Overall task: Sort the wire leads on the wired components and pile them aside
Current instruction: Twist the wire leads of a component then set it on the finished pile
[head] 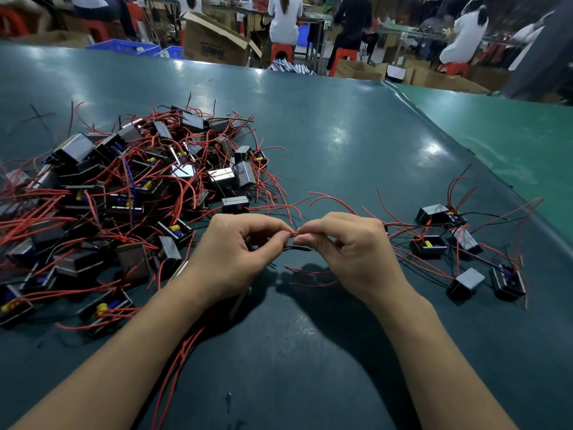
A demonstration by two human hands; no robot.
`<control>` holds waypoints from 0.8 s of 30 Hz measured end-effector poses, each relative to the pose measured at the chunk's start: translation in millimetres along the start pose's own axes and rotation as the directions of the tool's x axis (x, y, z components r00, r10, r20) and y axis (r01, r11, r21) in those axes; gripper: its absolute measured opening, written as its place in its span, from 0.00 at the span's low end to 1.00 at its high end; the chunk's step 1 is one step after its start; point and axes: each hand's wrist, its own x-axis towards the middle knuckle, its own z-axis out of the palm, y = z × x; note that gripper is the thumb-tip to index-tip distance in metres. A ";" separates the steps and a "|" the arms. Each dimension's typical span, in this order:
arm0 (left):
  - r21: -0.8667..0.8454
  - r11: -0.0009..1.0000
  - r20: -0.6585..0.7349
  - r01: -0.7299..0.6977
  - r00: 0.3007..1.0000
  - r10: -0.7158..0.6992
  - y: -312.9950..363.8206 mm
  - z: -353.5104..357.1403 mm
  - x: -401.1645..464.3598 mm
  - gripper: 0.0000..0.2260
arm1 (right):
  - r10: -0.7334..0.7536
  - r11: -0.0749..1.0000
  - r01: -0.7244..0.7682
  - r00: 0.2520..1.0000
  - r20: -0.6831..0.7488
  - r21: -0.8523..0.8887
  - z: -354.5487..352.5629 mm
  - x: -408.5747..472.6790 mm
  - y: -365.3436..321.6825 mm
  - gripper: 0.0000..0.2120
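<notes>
Under my forearms at the bottom of the frame, the dark teal table mat (310, 352) is shining with reflected overhead light. At centre frame my left hand (235, 259) and right hand (350, 256) are meeting fingertip to fingertip, both pinching the same red wire lead (294, 233), with a black lead (297, 249) passing between them just below. More red leads are trailing down under my left wrist toward the bottom edge.

Left of my hands, the big tangled pile of wired components (130, 193) is lying on the mat, black blocks knotted in red wire. At right, a smaller spread group of components (459, 246) is sitting with its leads fanned out.

Beyond the mat's far edge, an open cardboard box (214, 41) and blue plastic crates (124, 46) are standing on the floor; I cannot tell what they hold. People in white tops are sitting on red stools (280, 52) at benches along the top of the frame.
</notes>
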 end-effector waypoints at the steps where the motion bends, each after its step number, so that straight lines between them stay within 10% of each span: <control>1: 0.019 1.000 -0.001 -0.015 1.000 0.015 -0.5 0.3 -0.2 0.05 | 0.007 1.000 -0.007 1.000 0.003 -0.004 0.5 -0.3 0.7 0.06; 6: 0.055 0.996 0.010 -0.066 0.998 0.065 -2.0 0.4 -0.9 0.04 | 0.104 0.995 -0.104 0.994 0.043 0.004 2.7 -2.1 -2.5 0.08; 10: 0.067 0.987 0.064 -0.144 0.988 0.139 -2.4 -0.4 -1.0 0.03 | 0.447 0.848 -0.479 0.876 0.180 0.226 4.2 1.6 -8.7 0.13; 14: 0.136 0.955 0.052 -0.263 0.965 0.258 1.9 0.7 -0.1 0.03 | 0.676 0.006 -0.819 0.426 0.601 0.574 3.9 6.4 -14.4 0.18; 16: 0.170 0.942 0.046 -0.289 0.957 0.286 1.4 0.5 0.1 0.03 | 0.591 -0.216 -0.816 0.329 0.737 0.537 4.1 6.6 -15.8 0.14; 24: 0.181 0.948 0.001 -0.261 0.964 0.265 -2.4 0.0 1.2 0.03 | 0.613 0.597 -0.599 0.770 0.179 0.534 12.9 1.3 -13.0 0.08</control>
